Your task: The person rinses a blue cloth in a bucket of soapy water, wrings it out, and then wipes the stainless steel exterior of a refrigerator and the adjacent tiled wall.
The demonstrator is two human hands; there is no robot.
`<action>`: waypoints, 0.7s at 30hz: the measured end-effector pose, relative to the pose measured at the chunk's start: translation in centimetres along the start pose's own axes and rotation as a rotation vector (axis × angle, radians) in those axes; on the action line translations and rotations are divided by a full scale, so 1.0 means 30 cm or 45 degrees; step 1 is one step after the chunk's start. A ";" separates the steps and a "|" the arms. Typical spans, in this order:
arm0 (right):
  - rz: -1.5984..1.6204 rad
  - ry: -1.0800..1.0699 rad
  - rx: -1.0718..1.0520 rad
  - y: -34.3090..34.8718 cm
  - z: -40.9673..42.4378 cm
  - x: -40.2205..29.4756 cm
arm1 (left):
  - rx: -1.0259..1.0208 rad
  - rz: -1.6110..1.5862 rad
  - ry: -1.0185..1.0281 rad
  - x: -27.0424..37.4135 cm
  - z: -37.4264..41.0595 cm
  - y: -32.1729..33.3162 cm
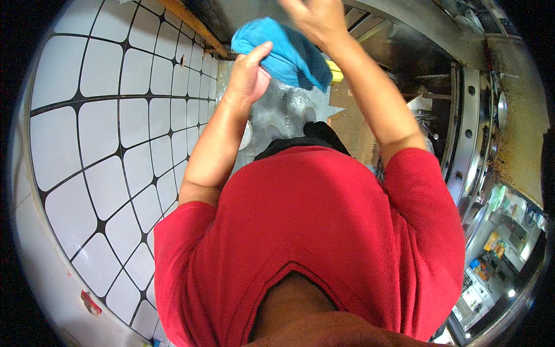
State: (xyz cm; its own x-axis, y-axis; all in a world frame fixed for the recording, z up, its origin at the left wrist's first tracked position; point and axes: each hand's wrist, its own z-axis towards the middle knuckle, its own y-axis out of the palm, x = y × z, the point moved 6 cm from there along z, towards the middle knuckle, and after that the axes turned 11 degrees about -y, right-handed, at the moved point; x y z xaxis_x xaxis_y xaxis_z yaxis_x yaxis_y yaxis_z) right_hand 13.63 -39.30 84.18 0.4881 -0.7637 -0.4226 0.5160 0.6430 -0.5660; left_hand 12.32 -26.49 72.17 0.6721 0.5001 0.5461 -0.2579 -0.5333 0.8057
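A blue cloth [277, 52] hangs bunched and folded from my left hand [251, 76], whose thumb presses on its near side. Its lower right corner drops to a point above the wet floor [282, 104]. My right hand [318, 19] is raised to the right of the cloth at the top edge of the picture. It is blurred and its fingertips are partly cut off, so whether it holds anything is unclear. Just behind the cloth's right corner shows a yellow object [335, 72], mostly hidden.
A white-tiled wall [99, 126] with black joints rises close on my left. A wooden beam [195, 26] runs along its top end. Flattened cardboard [360, 130] covers floor at right, beside stained metal kitchen equipment [470, 117]. A white round container [246, 135] stands by my left forearm.
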 end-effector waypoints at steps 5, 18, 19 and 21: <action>1.146 1.682 0.098 0.175 -0.592 0.211 | -0.010 -0.103 0.047 0.003 0.013 0.011; 1.083 0.765 -0.063 -0.166 -0.419 0.405 | 0.272 0.481 0.120 -0.034 0.225 0.110; 1.028 0.671 0.061 -0.213 -0.379 0.428 | 0.311 0.577 0.139 -0.028 0.236 0.113; 0.836 0.691 0.149 -0.295 -0.309 0.495 | 0.436 0.602 0.154 -0.030 0.278 0.087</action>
State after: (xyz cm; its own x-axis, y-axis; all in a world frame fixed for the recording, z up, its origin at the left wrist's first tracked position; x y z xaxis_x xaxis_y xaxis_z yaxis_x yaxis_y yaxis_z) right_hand 9.78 -56.86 76.36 0.3245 -0.1378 -0.9358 0.3308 0.9434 -0.0242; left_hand 16.83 -34.02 71.88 0.4495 0.2182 0.8662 -0.2577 -0.8968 0.3597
